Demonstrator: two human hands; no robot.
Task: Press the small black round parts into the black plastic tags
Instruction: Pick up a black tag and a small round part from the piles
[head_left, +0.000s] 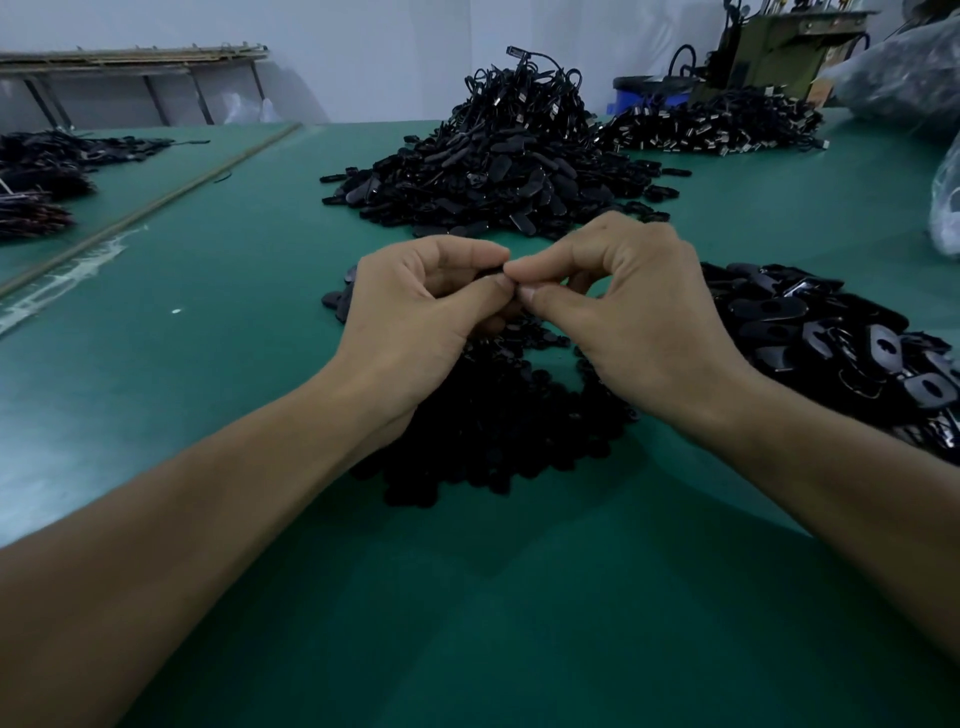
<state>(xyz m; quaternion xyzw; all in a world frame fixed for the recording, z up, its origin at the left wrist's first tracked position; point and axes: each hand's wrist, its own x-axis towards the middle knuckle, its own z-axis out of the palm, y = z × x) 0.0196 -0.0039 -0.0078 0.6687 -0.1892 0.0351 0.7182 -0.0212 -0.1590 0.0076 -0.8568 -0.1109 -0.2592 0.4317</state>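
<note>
My left hand (415, 306) and my right hand (623, 306) meet above the green table (208, 364), thumbs and forefingers pinched together on a black plastic tag (492, 271) of which only a sliver shows between the fingertips. Whether a small round part sits in it is hidden by the fingers. Under my hands lies a pile of small black round parts (498, 426). To the right spreads a heap of black oval tags (841, 343) with keyhole-shaped openings.
A tall heap of black tags and cords (493, 166) rises behind my hands, with another heap (717, 127) at the back right. More black parts (47, 171) lie at the far left. Plastic bags (945, 202) sit at the right edge. A machine (769, 47) stands at the back.
</note>
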